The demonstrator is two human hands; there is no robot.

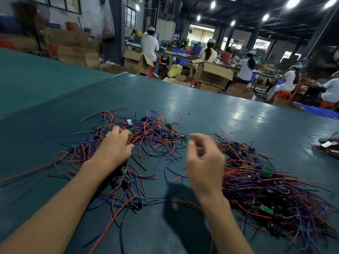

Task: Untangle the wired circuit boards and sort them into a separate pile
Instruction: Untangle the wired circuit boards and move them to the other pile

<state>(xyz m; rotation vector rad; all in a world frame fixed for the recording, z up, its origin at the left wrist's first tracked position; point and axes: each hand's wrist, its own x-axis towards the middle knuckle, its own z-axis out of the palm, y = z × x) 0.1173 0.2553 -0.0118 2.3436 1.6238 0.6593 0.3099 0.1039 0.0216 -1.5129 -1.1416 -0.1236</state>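
The tangled heap (150,133) of wired circuit boards lies on the middle of the table, a loose sprawl of red, blue and black leads with small green boards and dark components caught among them. Stray leads trail from it toward the near left edge. The left hand (115,144) lies on the heap's left side, fingers curled down into the strands and grasping a few red wires.

The right hand (203,162) is raised just right of the heap, thumb and forefinger drawn close and the other fingers loosely bent. It is blurred, so I cannot tell whether it pinches a wire.

Just beyond that hand, to the right, lies the sorted pile (271,191), denser, with its leads running roughly the same way and a green board (266,171) showing on top.

The table (211,105) is covered in a glossy teal sheet that reflects the ceiling lights (265,17). At its far right edge sits a smaller cluster of wired parts (328,144).

Beyond the table is a dim workshop. Open cardboard boxes (213,75) stand on the floor, with a yellow bag (175,70) between them. Workers in white caps and tops (149,45) sit at long benches, some on red stools (280,96).
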